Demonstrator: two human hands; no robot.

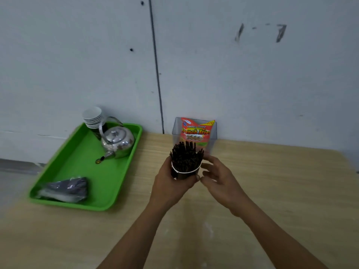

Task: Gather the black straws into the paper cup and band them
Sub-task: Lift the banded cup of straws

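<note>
A dense bundle of black straws (186, 156) stands upright in a dark paper cup (184, 175) with a white rim, held above the wooden table. My left hand (171, 183) wraps around the cup from the left and below, so most of the cup is hidden. My right hand (217, 177) sits just right of the cup with its fingers curled and apart, fingertips near or touching the rim; it holds nothing that I can see. No band shows apart from the white ring at the rim.
A green tray (64, 158) at the left holds a steel kettle (117, 140), a stack of paper cups (93, 117) and a plastic bag of black straws (66, 188). A clear box (212, 140) with a red snack packet (196, 131) stands by the wall behind the cup.
</note>
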